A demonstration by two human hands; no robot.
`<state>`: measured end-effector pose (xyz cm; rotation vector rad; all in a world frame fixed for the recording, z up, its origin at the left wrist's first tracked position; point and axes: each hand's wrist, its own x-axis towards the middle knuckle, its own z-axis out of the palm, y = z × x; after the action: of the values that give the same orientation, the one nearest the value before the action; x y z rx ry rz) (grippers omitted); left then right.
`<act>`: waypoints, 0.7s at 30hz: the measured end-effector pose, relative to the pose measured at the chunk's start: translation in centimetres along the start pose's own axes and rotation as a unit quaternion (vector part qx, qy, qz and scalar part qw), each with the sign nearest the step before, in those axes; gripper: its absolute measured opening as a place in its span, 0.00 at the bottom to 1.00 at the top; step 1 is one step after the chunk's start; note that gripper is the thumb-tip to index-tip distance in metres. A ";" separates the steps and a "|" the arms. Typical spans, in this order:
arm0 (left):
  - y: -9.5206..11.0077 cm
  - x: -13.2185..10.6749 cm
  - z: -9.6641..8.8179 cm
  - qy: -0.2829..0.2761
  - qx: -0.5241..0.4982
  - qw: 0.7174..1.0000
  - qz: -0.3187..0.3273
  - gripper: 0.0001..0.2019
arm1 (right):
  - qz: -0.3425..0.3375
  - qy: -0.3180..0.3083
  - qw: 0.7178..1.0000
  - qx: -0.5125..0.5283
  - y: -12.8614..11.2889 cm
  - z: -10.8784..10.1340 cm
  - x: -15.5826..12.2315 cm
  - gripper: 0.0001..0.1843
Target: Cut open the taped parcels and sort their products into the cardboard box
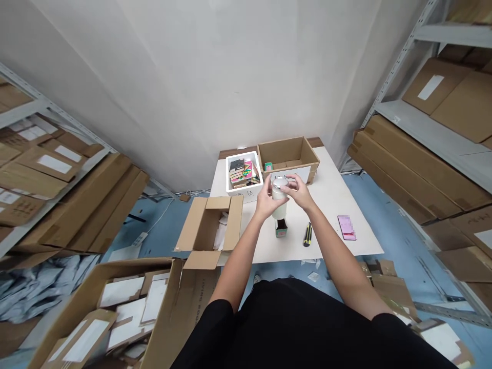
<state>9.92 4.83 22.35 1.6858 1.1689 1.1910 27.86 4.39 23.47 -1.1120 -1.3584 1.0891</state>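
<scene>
First, the right hand is set over the top of a white cylindrical container, with its fingers spread across the silver cap, while the left hand curls around the container's side. The container is thus held between both hands, above a white-topped surface. For a hold of this kind, steady the cap from above and support the body from the side, so that the item stays level and cannot slip. Directly below stands a small dark item with a green base; whether the two touch cannot be determined from this view. Further right lie a yellow-and-black utility knife and a pink smartphone. Beyond the hands, a white box holds stacked, coloured packages, just beside an open cardboard box. An open carton stands at the near edge of the surface, and a larger carton on the lower left holds flat white-labelled packages. Metal shelves carry further cartons. No brand is legible: the printing on the white box and the carton flap is too small or too angled to read.
</scene>
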 end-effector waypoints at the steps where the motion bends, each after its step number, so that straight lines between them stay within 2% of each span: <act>1: 0.0 0.2 -0.3 -0.006 -0.035 0.999 -0.005 0.64 | 0.007 -0.040 0.999 0.035 0.5 0.0 -0.5 0.42; 3: 0.1 0.5 -1.1 -0.035 -0.106 0.994 -0.007 0.66 | 0.032 -0.118 0.989 0.083 1.6 0.0 -1.7 0.53; 4: 0.3 0.6 -1.4 -0.050 -0.133 0.990 -0.007 0.67 | 0.046 -0.138 0.985 0.096 2.1 0.1 -2.3 0.58; 6: 0.8 0.8 -1.7 -0.059 -0.155 0.986 -0.007 0.68 | 0.061 -0.117 0.986 0.099 3.0 0.5 -3.3 0.66; 9: 1.9 1.4 -1.4 -0.029 -0.155 0.987 -0.025 0.73 | 0.052 -0.042 0.995 0.074 3.5 1.2 -3.9 0.74; 10: 2.2 1.7 -1.2 -0.016 -0.161 0.986 -0.039 0.73 | 0.047 -0.043 0.995 0.076 3.5 1.3 -3.9 0.76; 12: 2.6 2.2 -1.1 0.000 -0.197 0.978 -0.068 0.73 | 0.043 -0.084 0.990 0.107 3.3 1.3 -3.8 0.76; 14: 2.8 2.6 -1.2 -0.005 -0.244 0.967 -0.079 0.73 | 0.046 -0.119 0.982 0.136 3.0 1.3 -3.9 0.75; 15: 2.9 2.7 -1.3 -0.012 -0.260 0.962 -0.077 0.73 | 0.048 -0.116 0.983 0.135 2.8 1.3 -4.0 0.76; 19: 3.3 3.0 -1.6 -0.021 -0.257 0.963 -0.075 0.74 | 0.038 -0.030 0.995 0.082 2.4 1.6 -4.4 0.81; 21: 3.4 3.1 -1.7 -0.028 -0.259 0.961 -0.094 0.74 | 0.032 -0.041 0.995 0.087 2.4 1.8 -4.6 0.79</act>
<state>9.66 6.88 26.82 1.1788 0.8623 1.1923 26.42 0.22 20.22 -0.9983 -1.2709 1.2862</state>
